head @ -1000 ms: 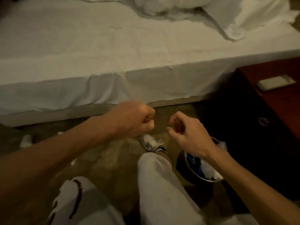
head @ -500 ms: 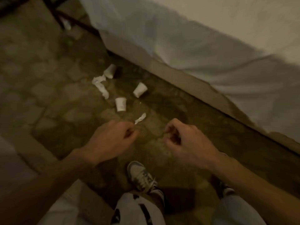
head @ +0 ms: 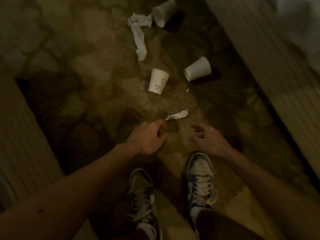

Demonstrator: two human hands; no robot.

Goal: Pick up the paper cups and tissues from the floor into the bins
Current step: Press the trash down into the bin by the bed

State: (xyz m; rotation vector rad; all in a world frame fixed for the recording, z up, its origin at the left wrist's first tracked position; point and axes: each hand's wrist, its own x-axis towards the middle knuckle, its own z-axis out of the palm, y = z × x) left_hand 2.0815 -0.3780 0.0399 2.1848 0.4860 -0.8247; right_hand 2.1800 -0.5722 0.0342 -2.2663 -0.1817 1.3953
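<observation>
Three white paper cups lie on their sides on the dim patterned carpet: a printed cup (head: 158, 81) in the middle, a plain cup (head: 198, 68) to its right, and a far cup (head: 164, 12) at the top. A long twisted tissue (head: 139, 36) stretches below the far cup. A small tissue scrap (head: 177, 115) lies just beyond my hands. My left hand (head: 147, 137) hovers low with fingers curled, holding nothing, its knuckles close to the scrap. My right hand (head: 207, 139) hangs beside it with fingers loosely spread, empty. No bin is in view.
My two sneakers (head: 200, 177) stand on the carpet right below my hands. The bed base (head: 270, 66) runs diagonally along the right side. A pale ribbed edge (head: 20, 144) borders the carpet on the left.
The view has swung from the bed and bin to the littered carpet and moved closer. Both hands have lowered toward the small tissue scrap; the right hand's fingers have opened.
</observation>
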